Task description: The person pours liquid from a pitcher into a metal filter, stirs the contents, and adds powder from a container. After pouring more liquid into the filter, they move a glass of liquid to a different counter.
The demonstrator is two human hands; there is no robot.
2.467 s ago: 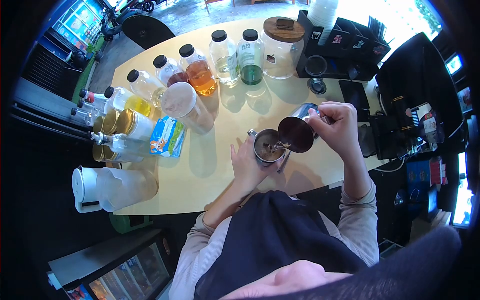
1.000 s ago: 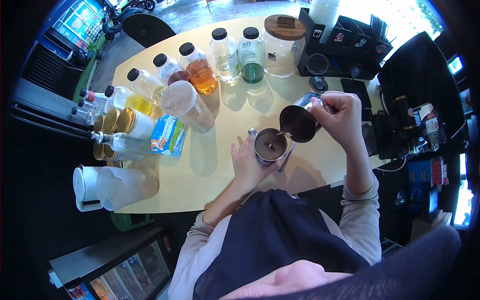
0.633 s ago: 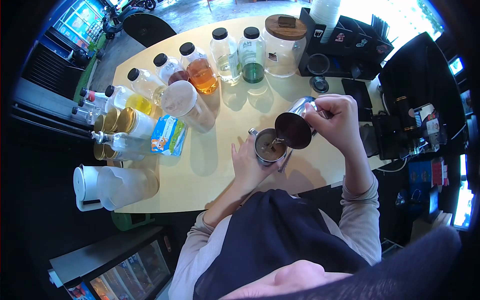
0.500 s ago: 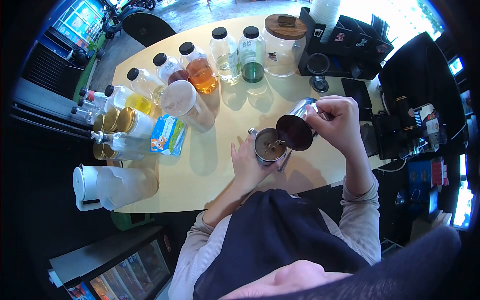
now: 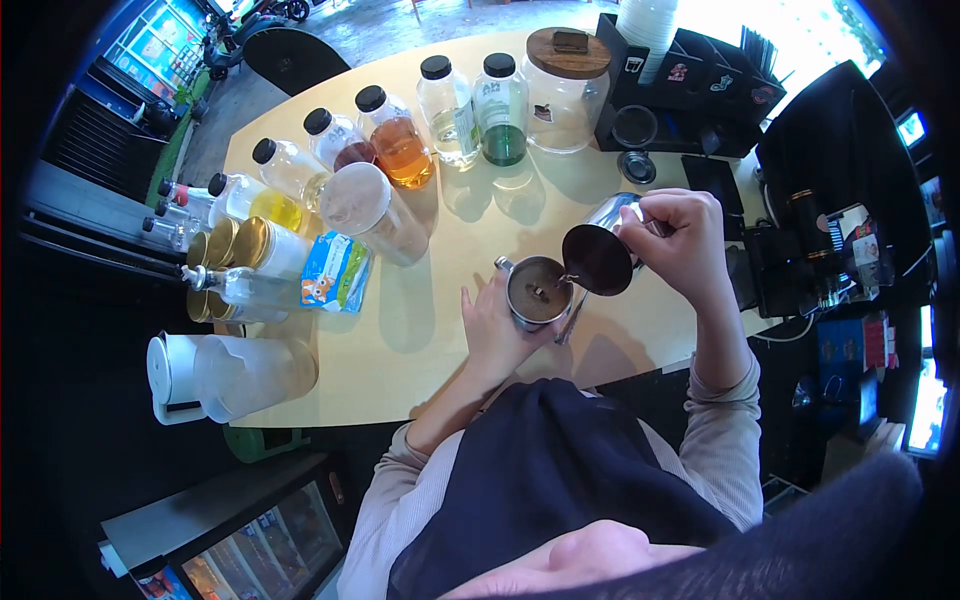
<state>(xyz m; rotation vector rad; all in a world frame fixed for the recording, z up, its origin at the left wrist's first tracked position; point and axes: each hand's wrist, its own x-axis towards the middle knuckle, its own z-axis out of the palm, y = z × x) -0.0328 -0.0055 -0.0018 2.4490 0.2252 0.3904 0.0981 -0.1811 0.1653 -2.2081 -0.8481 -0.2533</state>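
My left hand (image 5: 494, 335) is wrapped round a small metal cup (image 5: 530, 312) with brown liquid and a few pale bits on its surface. Gripped by its handle in my right hand (image 5: 682, 232), a shiny metal pitcher (image 5: 597, 262) tilts with its dark mouth toward the cup. The pitcher's spout hangs right at the cup's right rim, where a small glint of liquid shows. A thin metal utensil (image 5: 571, 321) lies beside the cup, partly hidden by my left fingers.
Bottles of coloured syrup (image 5: 402, 152) and a wooden-lidded jar (image 5: 567, 100) line the table's far side. Left stand a tall powder container (image 5: 372, 212), a blue packet (image 5: 336, 272) and a white jug (image 5: 255, 372). A black organizer (image 5: 690, 95) holds cups at the back right.
The pitcher has shifted slightly right, away from over the cup's middle, with its spout now at the rim. The liquid's surface looks calmer. My left hand and the cup have hardly moved.
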